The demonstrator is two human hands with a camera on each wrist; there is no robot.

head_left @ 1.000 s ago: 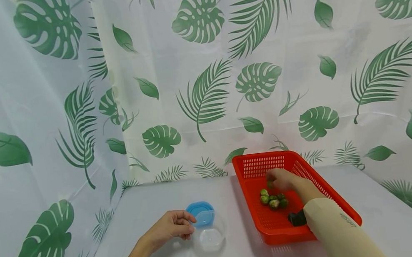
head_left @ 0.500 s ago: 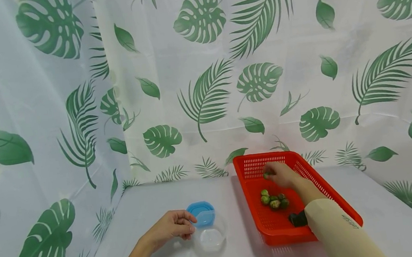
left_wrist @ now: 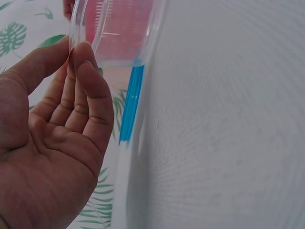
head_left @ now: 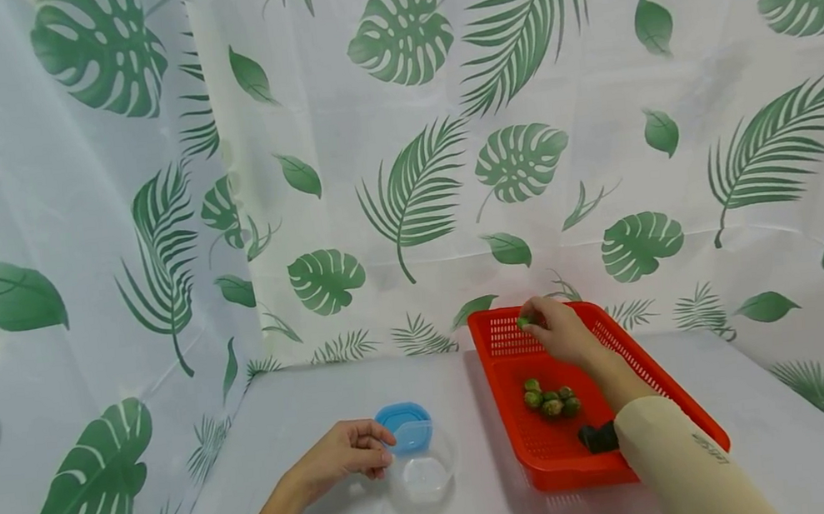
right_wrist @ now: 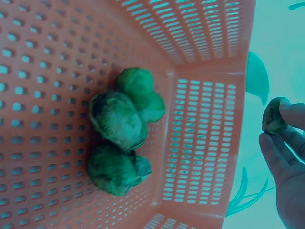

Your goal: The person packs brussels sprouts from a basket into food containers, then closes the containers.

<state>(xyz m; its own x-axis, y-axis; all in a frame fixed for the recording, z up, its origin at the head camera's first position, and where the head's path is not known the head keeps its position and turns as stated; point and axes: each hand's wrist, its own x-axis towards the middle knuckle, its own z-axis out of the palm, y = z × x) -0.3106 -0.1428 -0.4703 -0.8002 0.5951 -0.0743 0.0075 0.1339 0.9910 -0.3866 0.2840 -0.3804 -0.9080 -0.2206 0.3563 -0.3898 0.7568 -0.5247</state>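
My right hand (head_left: 555,330) pinches a Brussels sprout (right_wrist: 274,116) between thumb and fingertips, raised over the far end of the red basket (head_left: 510,439). Below it, several more Brussels sprouts (head_left: 553,407) lie bunched on the basket floor. My left hand (head_left: 350,452) pinches the near-left rim of a clear plastic container (left_wrist: 121,33) that stands on the table. In the left wrist view its thumb and forefinger meet at that rim. Just behind the container lies a blue lid (head_left: 402,417), partly seen through the clear wall.
The perforated basket stands on the right of the white table (head_left: 306,394), its far wall close to a leaf-printed curtain (head_left: 415,290). More curtain (head_left: 84,367) hangs along the left side. A black wrist device (head_left: 598,437) sits on the right sleeve above the basket.
My right hand has lifted the Brussels sprout up from beside the bunch and moved toward the basket's far rim. The left hand keeps its place at the container.
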